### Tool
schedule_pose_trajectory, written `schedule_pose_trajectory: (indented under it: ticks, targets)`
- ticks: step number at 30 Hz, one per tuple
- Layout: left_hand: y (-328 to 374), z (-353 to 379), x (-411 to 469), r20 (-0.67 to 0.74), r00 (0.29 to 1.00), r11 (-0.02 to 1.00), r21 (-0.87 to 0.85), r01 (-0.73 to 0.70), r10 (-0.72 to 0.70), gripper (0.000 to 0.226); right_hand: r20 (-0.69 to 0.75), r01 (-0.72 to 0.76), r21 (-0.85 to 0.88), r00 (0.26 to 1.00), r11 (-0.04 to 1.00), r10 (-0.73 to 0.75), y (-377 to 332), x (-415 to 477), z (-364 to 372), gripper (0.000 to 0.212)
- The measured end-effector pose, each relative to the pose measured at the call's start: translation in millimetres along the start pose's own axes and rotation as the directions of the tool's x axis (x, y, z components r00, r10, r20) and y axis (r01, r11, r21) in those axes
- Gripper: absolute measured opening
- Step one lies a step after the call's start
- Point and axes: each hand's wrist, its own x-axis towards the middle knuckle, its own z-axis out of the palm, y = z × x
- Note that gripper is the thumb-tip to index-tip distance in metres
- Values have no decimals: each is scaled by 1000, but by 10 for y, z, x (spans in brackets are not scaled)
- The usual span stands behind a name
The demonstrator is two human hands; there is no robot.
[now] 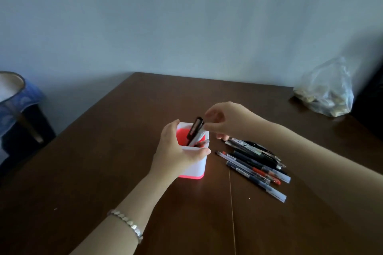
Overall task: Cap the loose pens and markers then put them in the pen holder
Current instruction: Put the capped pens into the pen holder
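My left hand [176, 151] grips the white pen holder [196, 165], which has a pink inside and a pink base and stands mid-table. A black-capped marker [194, 128] leans in the holder with its cap sticking out above the rim. At least one more pen end shows inside. My right hand [226, 120] hovers just right of the cap. Its thumb and fingers are parted, with the fingertips right at the cap's top. Several loose pens and markers [255, 161] lie in a pile on the table to the right of the holder.
The dark wooden table [103, 172] runs to the wall at the back. A clear plastic bag [327, 93] with pale lumps sits at the far right. A blue-edged piece of furniture [12, 99] stands off the table's left side.
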Motion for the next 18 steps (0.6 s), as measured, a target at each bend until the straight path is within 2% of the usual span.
schedule_pose_trajectory:
  ticks: [2,4,7,11,14,18]
  targets:
    - [-32,-1,9,22,1000,1000,-10,-2,2,91,-46,-64,-78,997,995,61,230,-246,18,22]
    - [-63,16,14,22,1000,1000,-16,-12,12,92,6,-139,-224,990,965,143,483,-525,116,22]
    - [-74,29,11,-7,1000,999,-25,-24,24,91,75,-225,-353,961,908,267,776,-837,387,35]
    - [-80,38,6,-6,999,999,-35,-39,39,93,31,-224,-400,966,889,257,997,-972,668,42]
    - [-45,24,-10,2,999,999,-36,-33,33,94,-5,-257,-328,963,909,270,1052,-913,693,42]
    - [-25,13,-21,0,999,999,-23,-40,40,94,62,-231,-356,961,906,269,1034,-817,718,37]
